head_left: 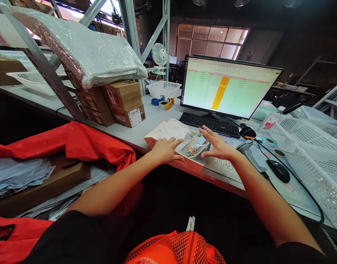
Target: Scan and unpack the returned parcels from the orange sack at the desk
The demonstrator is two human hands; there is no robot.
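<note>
An orange-and-white open box (pixel 194 165) rests at the desk's front edge, below the keyboard. Inside it lie a clear plastic package (pixel 196 145) with something tan and silvery, and a sheet of white paper or thin wrap (pixel 174 129). My left hand (pixel 166 149) lies over the box's near side with its fingers stretched out. At the box's right end my right hand (pixel 216 145) is spread beside the clear package; whether it touches the package I cannot tell. Neither hand grips anything that I can see.
A keyboard (pixel 209 124) and monitor (pixel 229 86) stand behind the box. To the right are a barcode scanner (pixel 250 156), a mouse (pixel 278 171) and white baskets (pixel 308 161). Stacked cartons (pixel 124 96) and tape dispensers (pixel 165 104) are at left. A red sack (pixel 83 141) hangs beside the desk.
</note>
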